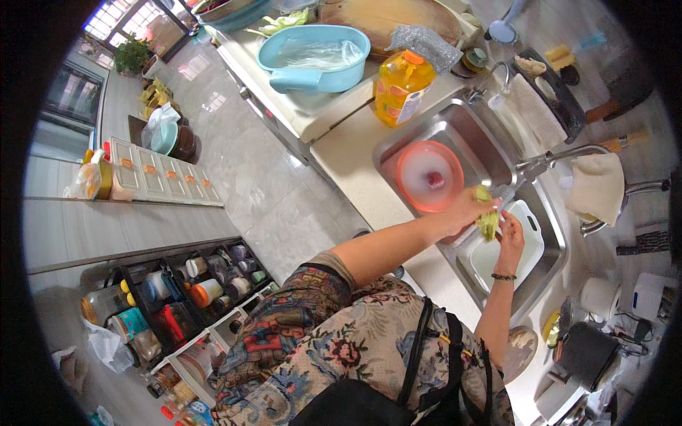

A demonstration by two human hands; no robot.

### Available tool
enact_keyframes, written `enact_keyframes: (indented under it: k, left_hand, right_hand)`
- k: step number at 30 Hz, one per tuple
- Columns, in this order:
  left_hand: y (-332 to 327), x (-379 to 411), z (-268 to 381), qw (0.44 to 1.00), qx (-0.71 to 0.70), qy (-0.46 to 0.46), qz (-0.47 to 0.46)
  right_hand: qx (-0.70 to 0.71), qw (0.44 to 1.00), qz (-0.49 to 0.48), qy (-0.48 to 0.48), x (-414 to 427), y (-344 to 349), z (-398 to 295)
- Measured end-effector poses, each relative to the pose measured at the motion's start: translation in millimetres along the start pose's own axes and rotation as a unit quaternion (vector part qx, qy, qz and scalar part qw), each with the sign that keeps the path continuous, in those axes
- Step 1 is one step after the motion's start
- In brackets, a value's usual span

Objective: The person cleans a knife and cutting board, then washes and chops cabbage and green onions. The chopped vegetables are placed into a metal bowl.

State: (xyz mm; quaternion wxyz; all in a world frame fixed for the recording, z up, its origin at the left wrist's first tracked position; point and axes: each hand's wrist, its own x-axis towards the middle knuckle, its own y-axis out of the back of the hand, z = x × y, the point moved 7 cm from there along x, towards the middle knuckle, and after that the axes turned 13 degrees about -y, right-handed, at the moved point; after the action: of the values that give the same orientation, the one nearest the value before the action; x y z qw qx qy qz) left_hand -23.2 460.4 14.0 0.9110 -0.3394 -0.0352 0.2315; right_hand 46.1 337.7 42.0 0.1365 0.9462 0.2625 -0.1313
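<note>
My left hand reaches across the double sink, gripping a crumpled yellow-green cloth. Close beside it is my right hand, with bent fingers at the cloth's edge and a dark bracelet on the wrist. Whether those fingers hold anything is hard to see. Something clear and blurred, perhaps running water, shows between the tap and my hands. Below my right hand, a white plastic basin with a handle slot sits in the near bowl. An orange-pink basin of cloudy water stands in the other bowl, a reddish thing in it.
A large bottle of orange liquid stands on the counter by the sink. Behind it are a light-blue basin and a round wooden board. A beige cloth hangs near the tap. An open drawer of jars juts out at left.
</note>
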Motion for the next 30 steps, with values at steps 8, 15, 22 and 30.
enact_keyframes:
  k: [8,15,22,30]
  left_hand:
    - [3,-4,-6,0.994,0.069,0.072,-0.048]
    - [4,1,-9,0.997,0.051,-0.006,-0.063]
    - [25,-3,4,0.984,0.141,0.013,-0.111]
    - [0,-13,13,0.996,-0.017,0.006,-0.091]
  right_hand:
    - [-0.155,0.987,-0.035,0.007,11,12,22]
    - [-0.131,0.987,-0.027,0.091,-9,-18,-1]
    - [0.069,0.996,-0.016,0.046,17,38,21]
    - [0.133,0.990,-0.038,0.029,9,21,-6]
